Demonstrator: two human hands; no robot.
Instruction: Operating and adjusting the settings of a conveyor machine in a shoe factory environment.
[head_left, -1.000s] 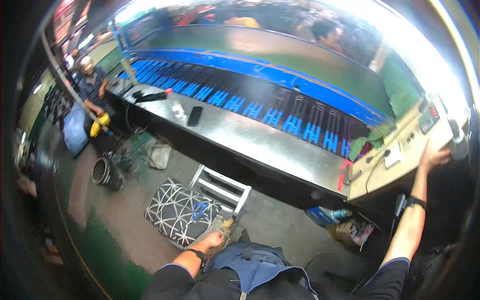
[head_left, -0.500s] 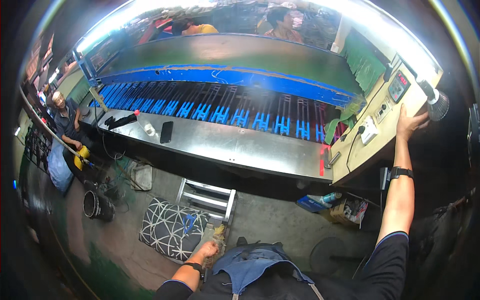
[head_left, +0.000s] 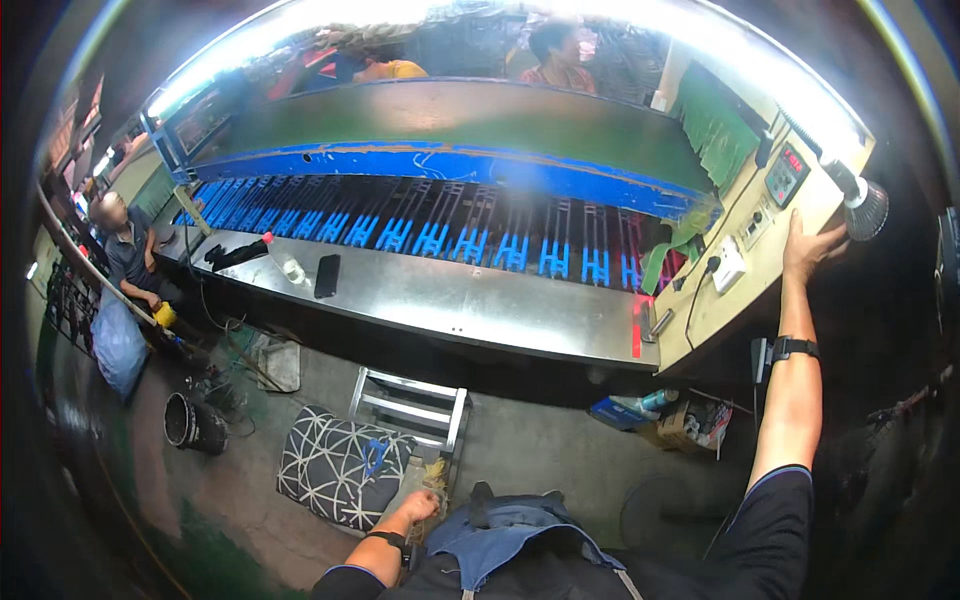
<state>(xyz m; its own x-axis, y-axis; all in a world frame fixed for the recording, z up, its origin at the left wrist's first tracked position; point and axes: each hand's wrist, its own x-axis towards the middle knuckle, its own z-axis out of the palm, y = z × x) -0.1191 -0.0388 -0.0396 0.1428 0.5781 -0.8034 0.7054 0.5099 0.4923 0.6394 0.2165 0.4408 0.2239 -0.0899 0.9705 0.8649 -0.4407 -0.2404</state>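
My right hand rests at the right edge of a cream control panel, thumb and fingers spread apart. A lamp bulb is close beside its fingers. My left hand is closed low in front of me, beside a bundle of yellowish strands; what it holds, if anything, is hidden. Ahead stretches a long machine with a row of blue-tipped metal prongs under a blue-edged cover. A steel ledge runs along its front.
On the ledge lie a phone, a clear bottle, and a hammer. Below are a metal step frame, a patterned cushion, a black bucket and boxes. A person sits at left; others are behind the machine.
The view has shifted slightly. Both my hands keep their places. At the left, the seated person's head has turned, and less of the yellow thing by that person's hand shows.
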